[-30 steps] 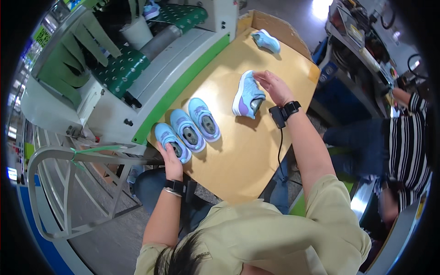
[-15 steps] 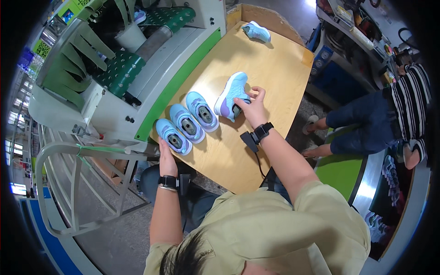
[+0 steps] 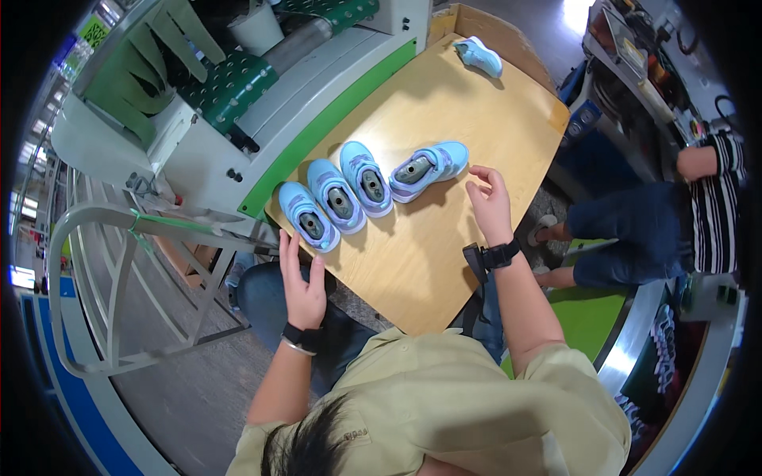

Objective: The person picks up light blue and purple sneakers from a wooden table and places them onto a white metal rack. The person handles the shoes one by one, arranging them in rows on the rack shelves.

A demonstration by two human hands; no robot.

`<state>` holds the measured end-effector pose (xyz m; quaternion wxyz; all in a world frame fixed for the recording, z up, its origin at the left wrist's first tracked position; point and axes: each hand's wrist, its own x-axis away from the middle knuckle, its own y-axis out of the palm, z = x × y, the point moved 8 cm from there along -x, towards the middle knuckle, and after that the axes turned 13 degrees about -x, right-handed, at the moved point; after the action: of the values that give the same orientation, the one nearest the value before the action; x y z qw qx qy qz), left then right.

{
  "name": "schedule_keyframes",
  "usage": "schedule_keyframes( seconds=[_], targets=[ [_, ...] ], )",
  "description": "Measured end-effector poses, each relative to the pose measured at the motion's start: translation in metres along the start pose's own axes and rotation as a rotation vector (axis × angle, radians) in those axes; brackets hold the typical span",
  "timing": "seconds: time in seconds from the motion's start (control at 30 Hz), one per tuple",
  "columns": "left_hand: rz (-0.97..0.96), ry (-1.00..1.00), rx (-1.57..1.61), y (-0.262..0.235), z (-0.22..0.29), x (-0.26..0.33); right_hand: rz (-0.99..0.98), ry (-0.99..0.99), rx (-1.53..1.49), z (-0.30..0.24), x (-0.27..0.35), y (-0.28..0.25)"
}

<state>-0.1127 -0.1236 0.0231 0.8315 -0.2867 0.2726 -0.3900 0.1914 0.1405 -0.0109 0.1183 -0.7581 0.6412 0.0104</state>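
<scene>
Several light blue child's shoes with grey lasts inside lie on a tan wooden table (image 3: pixel 476 111). Three of them (image 3: pixel 337 197) form a tight row near the table's left edge. Just to their right, a further shoe (image 3: pixel 429 165) lies at an angle. My right hand (image 3: pixel 490 202) hovers open just right of that shoe, holding nothing. My left hand (image 3: pixel 300 278) is open at the table's near left corner, fingers close to the leftmost shoe (image 3: pixel 306 216). One more blue shoe (image 3: pixel 479 54) lies alone at the table's far end.
A white and green machine with a green perforated conveyor (image 3: pixel 238 79) borders the table's left side. A grey metal frame (image 3: pixel 119 262) stands at lower left. A seated person in a striped top and blue trousers (image 3: pixel 675 206) is at the right.
My right hand carried a shoe from the middle of the table toward the row, set it down beside the three and let go. My left hand pulled back from the leftmost shoe.
</scene>
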Motion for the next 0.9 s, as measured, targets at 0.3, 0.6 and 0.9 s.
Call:
schedule_keyframes(
  seconds=[0.3, 0.6, 0.9],
  targets=[
    [0.028, -0.098, -0.169, -0.059, -0.015, 0.037, -0.356, -0.272, 0.348, -0.03, -0.045, 0.068],
    [-0.043, -0.074, -0.198, -0.051, -0.016, 0.054, -0.364, -0.408, 0.434, -0.021, 0.007, 0.034],
    [-0.301, 0.553, 0.036, 0.017, 0.093, 0.035, -0.702, -0.32, 0.472, -0.059, 0.118, 0.057]
  ],
)
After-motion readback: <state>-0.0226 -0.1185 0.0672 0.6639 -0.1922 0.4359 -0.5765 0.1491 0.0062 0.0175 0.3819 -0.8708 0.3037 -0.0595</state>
